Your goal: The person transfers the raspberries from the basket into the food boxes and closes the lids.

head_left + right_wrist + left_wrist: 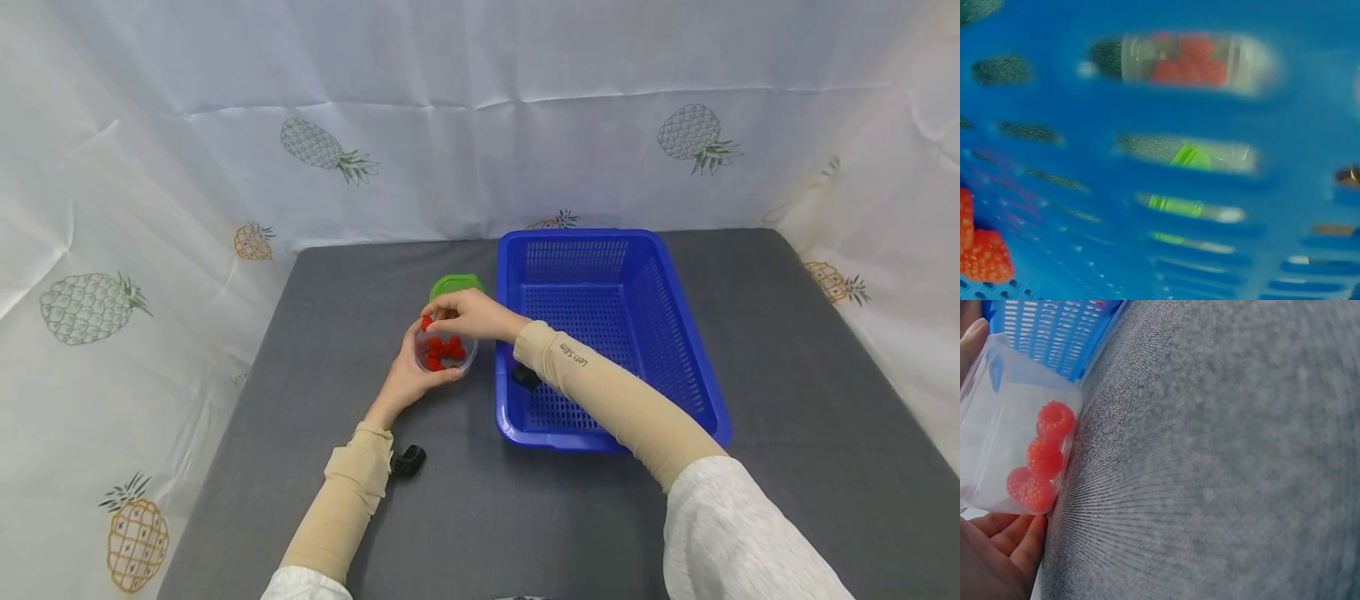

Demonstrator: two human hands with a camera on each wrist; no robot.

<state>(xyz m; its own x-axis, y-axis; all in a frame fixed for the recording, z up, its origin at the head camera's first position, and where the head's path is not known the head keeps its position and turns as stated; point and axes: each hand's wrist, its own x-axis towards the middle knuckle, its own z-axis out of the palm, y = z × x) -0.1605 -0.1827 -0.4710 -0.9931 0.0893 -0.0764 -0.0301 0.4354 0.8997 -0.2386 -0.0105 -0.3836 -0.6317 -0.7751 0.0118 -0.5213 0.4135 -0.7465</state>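
Note:
My left hand grips a clear plastic container from the side, thumb at the near rim and fingers round the far side. Several red raspberries lie at its bottom in the left wrist view. Over the container's left rim, my right hand pinches a single raspberry between thumb and fingertips. The right forearm reaches across a blue plastic basket to get there. Seen through slots in the basket wall, the container and its fruit appear blurred in the right wrist view.
Just behind the right hand lies a green lid, partly hidden by it. More raspberries sit inside the basket, low at the left of the right wrist view. A grey table carries everything, with a pineapple-print curtain around its back and sides.

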